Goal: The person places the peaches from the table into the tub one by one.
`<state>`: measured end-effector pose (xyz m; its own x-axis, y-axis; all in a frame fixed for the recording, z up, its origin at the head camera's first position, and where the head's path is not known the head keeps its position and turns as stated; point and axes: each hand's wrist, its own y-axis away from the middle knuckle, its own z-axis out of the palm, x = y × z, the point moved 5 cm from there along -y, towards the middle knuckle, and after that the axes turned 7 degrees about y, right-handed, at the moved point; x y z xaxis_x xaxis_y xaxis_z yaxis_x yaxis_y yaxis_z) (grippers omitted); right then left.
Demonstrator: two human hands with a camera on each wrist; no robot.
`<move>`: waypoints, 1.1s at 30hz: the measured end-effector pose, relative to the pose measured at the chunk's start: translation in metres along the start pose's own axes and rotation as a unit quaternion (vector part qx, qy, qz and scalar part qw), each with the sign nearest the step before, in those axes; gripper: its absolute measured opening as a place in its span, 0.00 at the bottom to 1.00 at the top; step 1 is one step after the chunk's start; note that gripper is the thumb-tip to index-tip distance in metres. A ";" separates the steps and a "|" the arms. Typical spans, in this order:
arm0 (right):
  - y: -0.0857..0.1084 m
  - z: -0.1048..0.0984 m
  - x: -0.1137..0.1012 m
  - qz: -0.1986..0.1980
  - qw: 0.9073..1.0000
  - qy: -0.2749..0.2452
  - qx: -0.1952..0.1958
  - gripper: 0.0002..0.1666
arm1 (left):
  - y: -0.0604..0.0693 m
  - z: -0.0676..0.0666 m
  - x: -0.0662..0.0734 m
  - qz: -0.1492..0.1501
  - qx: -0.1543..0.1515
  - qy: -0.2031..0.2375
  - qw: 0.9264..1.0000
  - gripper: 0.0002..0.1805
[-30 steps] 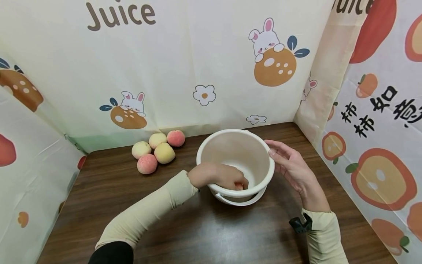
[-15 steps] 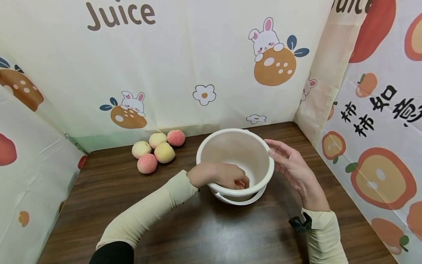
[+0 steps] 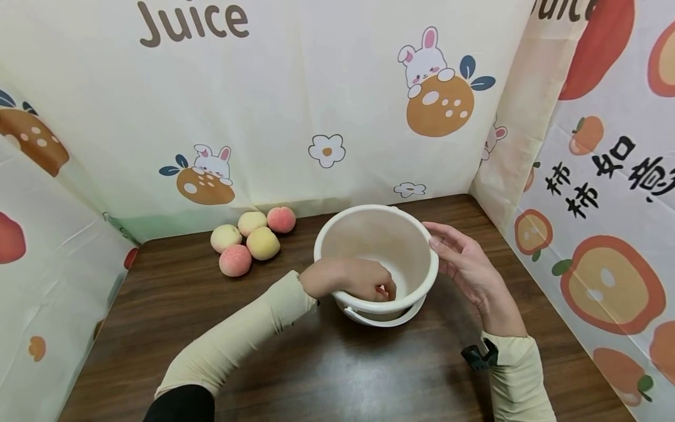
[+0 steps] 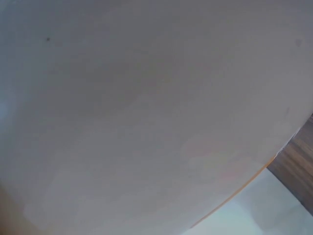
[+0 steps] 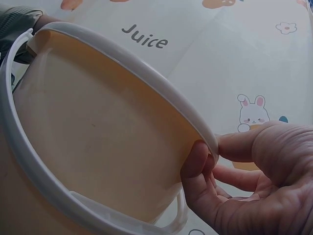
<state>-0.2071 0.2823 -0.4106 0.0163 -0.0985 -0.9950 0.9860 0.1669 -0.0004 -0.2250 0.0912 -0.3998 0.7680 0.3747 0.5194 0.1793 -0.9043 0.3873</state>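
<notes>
A white bucket stands on the table, its handle hanging down at the near side. Over the near left rim reaches my left hand, bent down inside with its fingers curled; the fingertips and anything under them are hidden. The left wrist view shows only the bucket's blurred pale wall. At the bucket's right side, my right hand holds the rim between thumb and fingers; in the right wrist view this hand pinches the rim.
Several peaches lie together left of the bucket near the back wall, among them a pink one and a yellow one. The brown wooden table is bordered by printed cloth behind and at both sides.
The fingers of my left hand have shifted slightly inside the bucket, and the reddish patch between them shows less. My right hand and the peaches have stayed in place.
</notes>
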 end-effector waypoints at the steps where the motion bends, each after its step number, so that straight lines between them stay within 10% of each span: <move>1: 0.000 0.000 0.000 -0.001 1.000 0.000 0.000 0.24 | 0.000 -0.001 0.000 0.001 0.002 -0.003 1.000 0.14; 12: 0.001 -0.002 -0.001 -0.002 1.000 0.007 0.001 0.24 | -0.001 -0.006 -0.003 0.012 0.036 -0.004 0.999 0.16; 24: 0.001 -0.002 0.000 0.015 1.000 0.019 0.003 0.27 | 0.019 -0.026 -0.005 0.014 0.146 -0.006 0.989 0.17; 29: 0.000 -0.002 0.000 0.015 1.000 0.017 0.005 0.27 | 0.032 -0.033 -0.006 0.006 0.208 -0.014 0.978 0.16; 33: 0.001 -0.002 0.000 0.014 1.000 0.009 0.005 0.26 | 0.044 -0.041 -0.008 0.024 0.294 -0.060 0.954 0.15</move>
<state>-0.2067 0.2840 -0.4106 0.0406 -0.0764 -0.9962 0.9868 0.1593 0.0280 -0.2487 0.0568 -0.3558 0.8422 0.3365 0.4212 0.4294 -0.8912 -0.1466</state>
